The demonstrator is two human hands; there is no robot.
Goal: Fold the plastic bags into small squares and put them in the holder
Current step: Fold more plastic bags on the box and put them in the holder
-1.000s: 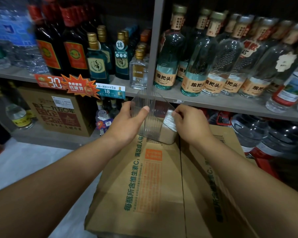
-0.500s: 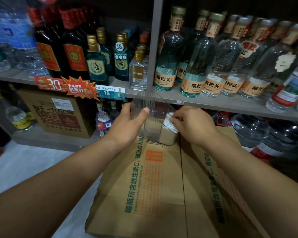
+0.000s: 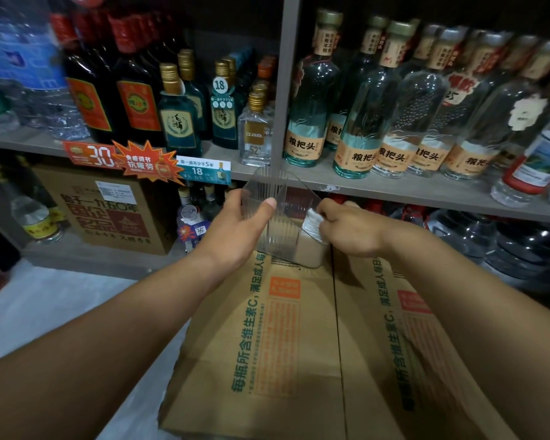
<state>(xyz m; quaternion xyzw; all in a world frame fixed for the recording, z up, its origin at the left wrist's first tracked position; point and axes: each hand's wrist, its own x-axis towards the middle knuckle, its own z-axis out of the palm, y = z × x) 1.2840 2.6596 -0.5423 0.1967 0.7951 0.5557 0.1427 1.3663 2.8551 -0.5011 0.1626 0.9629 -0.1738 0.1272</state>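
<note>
A clear ribbed plastic holder (image 3: 277, 217) stands on the far end of a brown cardboard box (image 3: 299, 344). My left hand (image 3: 235, 230) grips its left wall, thumb across the front face. My right hand (image 3: 350, 227) pinches a small folded white plastic bag (image 3: 313, 222) at the holder's right side, partly inside it. The lower part of the bag is hidden behind my fingers and the holder's wall.
Directly behind the holder runs a grey shelf (image 3: 394, 192) crowded with glass liquor bottles (image 3: 308, 100). Price tags (image 3: 146, 163) hang on its front edge. A printed carton (image 3: 108, 208) sits on the lower shelf at left. Pale floor (image 3: 45, 312) lies left of the box.
The right hand has pushed the folded bag slightly lower into the holder. The left hand keeps its grip in the same place.
</note>
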